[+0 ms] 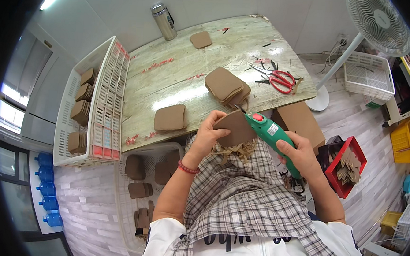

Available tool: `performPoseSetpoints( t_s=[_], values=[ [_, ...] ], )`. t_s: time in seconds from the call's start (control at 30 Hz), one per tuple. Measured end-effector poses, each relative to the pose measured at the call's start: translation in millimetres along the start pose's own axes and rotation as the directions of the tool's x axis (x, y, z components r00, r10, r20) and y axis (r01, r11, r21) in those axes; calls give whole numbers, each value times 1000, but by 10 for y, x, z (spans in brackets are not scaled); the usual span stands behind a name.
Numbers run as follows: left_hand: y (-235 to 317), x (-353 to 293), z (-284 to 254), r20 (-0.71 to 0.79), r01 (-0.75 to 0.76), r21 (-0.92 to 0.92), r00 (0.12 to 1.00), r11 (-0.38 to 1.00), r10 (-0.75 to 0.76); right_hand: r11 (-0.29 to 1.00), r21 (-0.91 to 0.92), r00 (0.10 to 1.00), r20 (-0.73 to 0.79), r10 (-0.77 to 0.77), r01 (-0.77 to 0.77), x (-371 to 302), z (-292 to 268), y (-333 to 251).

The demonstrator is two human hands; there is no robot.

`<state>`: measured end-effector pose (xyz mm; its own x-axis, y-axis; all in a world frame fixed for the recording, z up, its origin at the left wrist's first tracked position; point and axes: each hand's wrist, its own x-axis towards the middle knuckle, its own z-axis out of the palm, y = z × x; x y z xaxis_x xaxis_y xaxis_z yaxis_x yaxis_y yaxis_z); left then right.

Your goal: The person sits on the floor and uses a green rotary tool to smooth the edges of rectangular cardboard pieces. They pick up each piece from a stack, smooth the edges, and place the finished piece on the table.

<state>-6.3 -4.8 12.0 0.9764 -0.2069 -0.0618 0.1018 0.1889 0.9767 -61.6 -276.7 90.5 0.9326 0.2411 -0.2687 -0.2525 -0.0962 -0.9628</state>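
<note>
Cutter [271, 133] clasped in the right hand [301, 153] slants to the upper-right edge of the brown piece [238, 130] the left hand [208, 135] pinches.

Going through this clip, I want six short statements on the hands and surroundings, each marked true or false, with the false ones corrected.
1. The right hand grips a green handheld tool. True.
2. The left hand is empty. False: it holds a flat brown piece.
3. The red-handled scissors lie on the table. True.
4. The fan stands to the left of the table. False: it stands to the right.
5. The bracelet worn above the left hand is red. True.
6. The white crate at the table's left side holds blue bottles. False: it holds stacks of brown pieces.
</note>
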Motion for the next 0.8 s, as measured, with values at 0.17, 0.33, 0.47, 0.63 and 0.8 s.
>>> performPoseSetpoints(
  t_s=[0.17,0.33,0.47,0.63,0.8],
  values=[
    [98,-49,-82,-206,-84,-89,976,992,64,999,36,1000,-8,-1,1,-9,-21,42],
    [114,-36,-179,-215,-104,-131,974,986,74,1000,26,1000,25,2,-3,8,-50,103],
    [179,-26,-224,-155,-81,-137,986,987,59,999,7,998,52,31,-32,-5,-74,45],
    [240,-23,-325,-72,-40,-32,997,999,38,998,-30,994,99,53,-51,-26,-107,25],
    [312,-12,-331,3,3,65,1000,998,-3,994,-93,992,111,63,-53,-28,-125,41]
  ],
)
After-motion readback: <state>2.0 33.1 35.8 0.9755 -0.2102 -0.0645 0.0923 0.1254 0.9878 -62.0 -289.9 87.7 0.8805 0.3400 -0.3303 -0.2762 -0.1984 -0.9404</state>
